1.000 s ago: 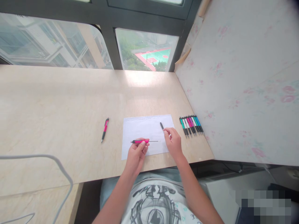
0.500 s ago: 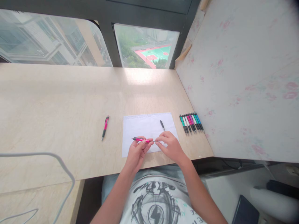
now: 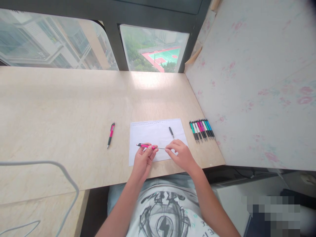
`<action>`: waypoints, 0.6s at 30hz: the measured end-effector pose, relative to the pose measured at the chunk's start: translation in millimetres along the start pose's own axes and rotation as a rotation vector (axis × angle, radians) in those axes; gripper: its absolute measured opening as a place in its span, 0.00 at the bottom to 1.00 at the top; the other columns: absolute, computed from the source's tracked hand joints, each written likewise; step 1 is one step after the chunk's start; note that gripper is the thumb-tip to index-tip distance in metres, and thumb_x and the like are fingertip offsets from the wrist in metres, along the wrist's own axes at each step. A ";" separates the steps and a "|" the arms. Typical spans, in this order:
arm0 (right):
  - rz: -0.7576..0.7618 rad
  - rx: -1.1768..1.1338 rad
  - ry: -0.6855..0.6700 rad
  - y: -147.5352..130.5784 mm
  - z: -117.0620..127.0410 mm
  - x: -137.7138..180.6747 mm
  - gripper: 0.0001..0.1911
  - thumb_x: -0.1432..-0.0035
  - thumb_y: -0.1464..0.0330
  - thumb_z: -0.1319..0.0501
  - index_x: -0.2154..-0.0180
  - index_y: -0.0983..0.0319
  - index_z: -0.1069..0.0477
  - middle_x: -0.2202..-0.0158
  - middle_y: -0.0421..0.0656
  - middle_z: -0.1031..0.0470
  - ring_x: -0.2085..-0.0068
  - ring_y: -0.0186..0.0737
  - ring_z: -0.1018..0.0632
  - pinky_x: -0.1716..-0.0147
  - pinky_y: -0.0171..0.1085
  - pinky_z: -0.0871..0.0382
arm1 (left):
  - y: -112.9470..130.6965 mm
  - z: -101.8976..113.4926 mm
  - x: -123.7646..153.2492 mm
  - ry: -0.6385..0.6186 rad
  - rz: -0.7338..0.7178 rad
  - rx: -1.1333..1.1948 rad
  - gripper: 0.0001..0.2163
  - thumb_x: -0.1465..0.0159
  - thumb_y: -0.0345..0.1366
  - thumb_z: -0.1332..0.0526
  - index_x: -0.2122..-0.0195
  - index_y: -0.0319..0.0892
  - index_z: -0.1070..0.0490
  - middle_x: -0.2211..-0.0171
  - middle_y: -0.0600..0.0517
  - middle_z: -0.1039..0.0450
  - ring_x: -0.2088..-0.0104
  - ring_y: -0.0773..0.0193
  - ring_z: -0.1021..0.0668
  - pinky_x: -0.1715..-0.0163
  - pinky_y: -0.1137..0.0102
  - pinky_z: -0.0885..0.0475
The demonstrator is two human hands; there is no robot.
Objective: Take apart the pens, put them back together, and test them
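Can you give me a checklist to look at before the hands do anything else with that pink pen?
1. Left hand holding the pink barrel: ok, it is between the thumb and fingers.
2. Right hand on the thin refill: ok, the fingertips are at the end away from the barrel.
3. Right hand's pinch firm enough: cannot tell from this view.
4. Black grip piece fitted to the barrel: not ok, it lies apart on the white paper, beyond the right hand.
5. Row of pens out of the way: ok, it sits off to the right, beside the paper.
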State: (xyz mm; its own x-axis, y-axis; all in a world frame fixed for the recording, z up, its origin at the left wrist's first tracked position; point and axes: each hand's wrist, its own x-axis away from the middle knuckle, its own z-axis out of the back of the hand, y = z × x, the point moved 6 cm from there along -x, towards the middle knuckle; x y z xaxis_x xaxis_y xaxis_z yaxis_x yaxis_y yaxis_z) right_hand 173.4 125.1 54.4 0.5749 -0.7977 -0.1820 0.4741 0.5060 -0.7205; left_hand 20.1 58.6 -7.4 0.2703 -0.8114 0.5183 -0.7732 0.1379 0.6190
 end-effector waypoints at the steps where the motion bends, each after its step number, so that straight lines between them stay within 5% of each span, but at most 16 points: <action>1: -0.003 -0.010 0.000 2.3 0.5 1.1 0.06 0.37 0.70 0.41 0.65 0.59 0.26 0.67 0.42 0.26 0.61 0.40 0.27 0.63 0.37 0.33 | 1.2 1.9 -1.0 0.016 -0.009 0.014 0.13 0.44 0.30 0.30 0.60 0.38 0.30 0.64 0.46 0.20 0.66 0.68 0.18 0.62 0.78 0.23; 10: -0.228 0.333 0.231 34.0 -0.5 -8.4 0.04 0.40 0.70 0.39 0.65 0.60 0.24 0.66 0.44 0.26 0.59 0.45 0.28 0.61 0.40 0.34 | 6.8 6.7 -3.1 0.090 -0.053 0.084 0.10 0.43 0.28 0.32 0.61 0.38 0.29 0.63 0.45 0.20 0.65 0.67 0.18 0.62 0.78 0.23; 18: -0.298 0.499 0.289 35.7 -9.2 -41.5 0.07 0.40 0.68 0.40 0.60 0.59 0.24 0.62 0.47 0.25 0.57 0.48 0.29 0.65 0.39 0.35 | 5.5 4.8 1.1 0.052 -0.038 0.037 0.12 0.44 0.31 0.30 0.60 0.39 0.30 0.62 0.45 0.20 0.63 0.67 0.18 0.62 0.78 0.25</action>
State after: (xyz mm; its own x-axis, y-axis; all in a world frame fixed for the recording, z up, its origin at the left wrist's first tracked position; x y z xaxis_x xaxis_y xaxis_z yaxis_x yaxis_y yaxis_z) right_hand 160.4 173.3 30.0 0.2014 -0.9483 -0.2455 0.8786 0.2856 -0.3827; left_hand 13.3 55.8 -6.3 0.3287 -0.7848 0.5254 -0.7822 0.0856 0.6172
